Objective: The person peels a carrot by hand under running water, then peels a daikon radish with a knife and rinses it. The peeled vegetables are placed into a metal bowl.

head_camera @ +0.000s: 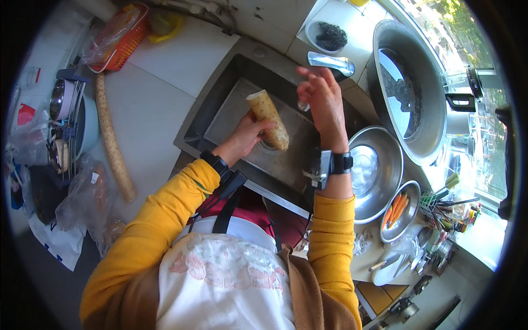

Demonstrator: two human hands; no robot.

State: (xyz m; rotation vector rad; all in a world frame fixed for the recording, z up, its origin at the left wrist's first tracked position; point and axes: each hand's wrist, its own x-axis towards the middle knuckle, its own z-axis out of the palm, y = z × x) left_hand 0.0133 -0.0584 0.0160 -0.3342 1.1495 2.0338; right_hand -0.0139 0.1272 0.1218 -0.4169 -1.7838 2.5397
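Over the metal sink, my left hand grips a short, thick piece of yam, with a pale cut end at its upper left. My right hand is raised at the sink's right side, close to the faucet; its fingers are partly bent, and something small and shiny shows just below them. Whether that hand touches the faucet or holds the shiny piece, I cannot tell. A long, thin yam lies on the white counter to the left.
An orange basket stands at upper left, above a dish rack and plastic bags. On the right are a large metal basin, a steel bowl, carrots in a smaller bowl, and a knife on a white board.
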